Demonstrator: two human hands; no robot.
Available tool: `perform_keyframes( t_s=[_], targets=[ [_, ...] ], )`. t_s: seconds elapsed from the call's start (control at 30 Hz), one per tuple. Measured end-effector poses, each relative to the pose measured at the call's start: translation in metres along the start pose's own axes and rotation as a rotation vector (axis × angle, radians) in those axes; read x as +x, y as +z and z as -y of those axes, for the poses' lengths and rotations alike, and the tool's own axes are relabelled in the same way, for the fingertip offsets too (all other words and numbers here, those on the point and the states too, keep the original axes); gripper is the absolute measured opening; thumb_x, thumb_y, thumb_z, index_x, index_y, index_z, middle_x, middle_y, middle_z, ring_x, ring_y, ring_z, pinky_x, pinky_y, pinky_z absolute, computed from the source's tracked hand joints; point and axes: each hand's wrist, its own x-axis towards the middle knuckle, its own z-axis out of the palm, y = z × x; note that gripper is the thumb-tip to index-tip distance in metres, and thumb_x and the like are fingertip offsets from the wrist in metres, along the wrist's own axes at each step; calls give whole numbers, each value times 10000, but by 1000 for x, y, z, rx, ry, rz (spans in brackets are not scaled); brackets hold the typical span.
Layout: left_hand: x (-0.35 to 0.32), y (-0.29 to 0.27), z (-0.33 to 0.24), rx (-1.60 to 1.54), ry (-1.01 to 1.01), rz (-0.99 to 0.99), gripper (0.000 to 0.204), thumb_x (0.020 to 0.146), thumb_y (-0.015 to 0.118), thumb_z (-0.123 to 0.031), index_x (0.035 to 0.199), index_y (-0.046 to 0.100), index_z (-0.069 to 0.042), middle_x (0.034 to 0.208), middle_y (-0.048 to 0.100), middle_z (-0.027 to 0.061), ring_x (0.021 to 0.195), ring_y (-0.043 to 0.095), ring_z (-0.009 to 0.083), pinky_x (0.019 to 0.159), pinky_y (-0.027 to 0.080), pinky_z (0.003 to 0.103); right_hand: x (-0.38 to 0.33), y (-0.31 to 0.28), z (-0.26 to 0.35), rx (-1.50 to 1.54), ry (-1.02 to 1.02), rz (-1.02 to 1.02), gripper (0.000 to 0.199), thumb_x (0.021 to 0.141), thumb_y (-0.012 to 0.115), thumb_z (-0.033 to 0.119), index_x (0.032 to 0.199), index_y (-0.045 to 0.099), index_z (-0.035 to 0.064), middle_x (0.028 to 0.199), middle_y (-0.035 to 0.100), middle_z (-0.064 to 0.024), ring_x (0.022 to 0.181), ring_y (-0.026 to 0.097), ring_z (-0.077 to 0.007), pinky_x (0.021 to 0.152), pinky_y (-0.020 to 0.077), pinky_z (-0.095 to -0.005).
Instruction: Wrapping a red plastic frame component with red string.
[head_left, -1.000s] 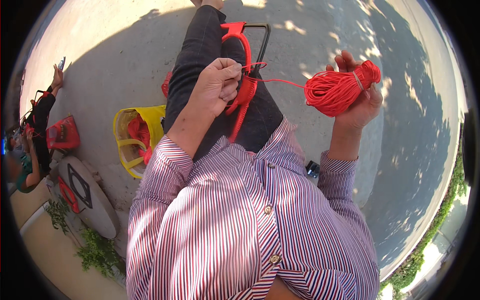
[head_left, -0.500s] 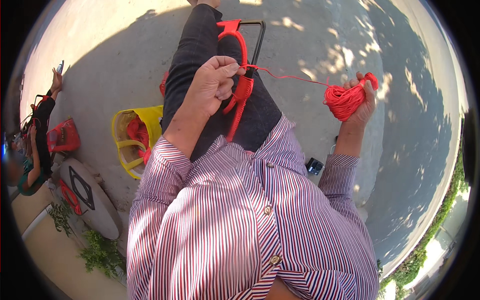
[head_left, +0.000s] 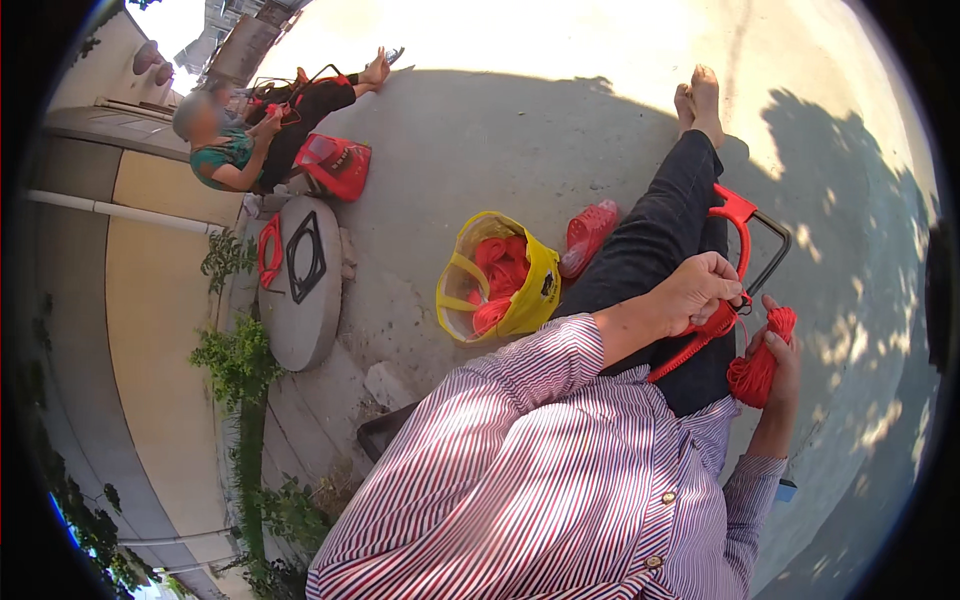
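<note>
1. Farthest left of your fingers, a co-worker (head_left: 222, 157) in a green top sits with a red bag (head_left: 352, 178) beside them.
2. Below that person, well left of your fingers, a grey stone slab (head_left: 318, 325) carries a red frame (head_left: 264, 253) and a black frame (head_left: 316, 263) side by side.
3. Nearer your left fingers, but well apart from them, a yellow bag (head_left: 541, 288) stands open with red bundles (head_left: 503, 262) inside; a red shoe-shaped thing (head_left: 590, 237) lies just to its right.
4. Your left hand (head_left: 698, 293) has its fingers pinched on thin red cord (head_left: 746, 305), right at the red-wrapped frame (head_left: 718, 321) over your leg. A black bracket (head_left: 786, 238) sticks out beyond those fingertips.
5. Your right hand (head_left: 787, 368) grips the red cord bundle (head_left: 754, 380), its fingers curled around it, just right of and below your left fingers.
</note>
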Motion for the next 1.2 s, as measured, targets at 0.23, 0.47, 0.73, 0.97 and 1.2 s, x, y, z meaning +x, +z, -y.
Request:
perform_keyframes(
  t_s=[0.23, 0.47, 0.73, 0.97, 1.2],
  targets=[
    [0, -1, -1, -24, -17, 5, 164, 872, 646, -48, 977, 521, -44, 817, 640, 117, 400, 366, 57, 351, 258, 223, 10, -1, -5, -38, 75, 113, 683, 802, 611, 191, 1394, 398, -76, 740, 573, -62, 628, 554, -140, 599, 465, -260],
    [3, 7, 7, -12, -25, 37, 163, 871, 644, -42, 979, 522, -51, 817, 647, 120, 394, 372, 56, 344, 249, 221, -3, -10, -2, -73, 125, 51, 489, 801, 624, 191, 1212, 531, -56, 741, 591, -70, 628, 565, -142, 597, 469, -265],
    [-8, -13, -16, 70, 10, -65, 92, 934, 606, -91, 1007, 554, -73, 908, 672, 95, 420, 359, 29, 369, 265, 185, 2, 0, -1, -102, 75, 63, 257, 804, 665, 177, 975, 556, 20, 778, 607, -48, 692, 589, -124, 651, 483, -279],
    [-1, -12, -12, 114, 3, -18, 110, 934, 607, -112, 1021, 560, -64, 948, 674, 101, 437, 359, 36, 393, 281, 193, -32, -19, 3, 107, -15, -97, 271, 768, 659, 134, 982, 551, 9, 764, 621, -101, 667, 613, -173, 618, 517, -309],
    [7, -21, 1, 182, 36, -64, 135, 908, 610, -86, 1032, 568, -54, 971, 669, 90, 540, 473, 55, 450, 370, 200, -58, -43, 17, 298, -108, -77, 334, 731, 668, 132, 1013, 542, 5, 730, 597, -119, 634, 602, -208, 594, 516, -326]
  ],
)
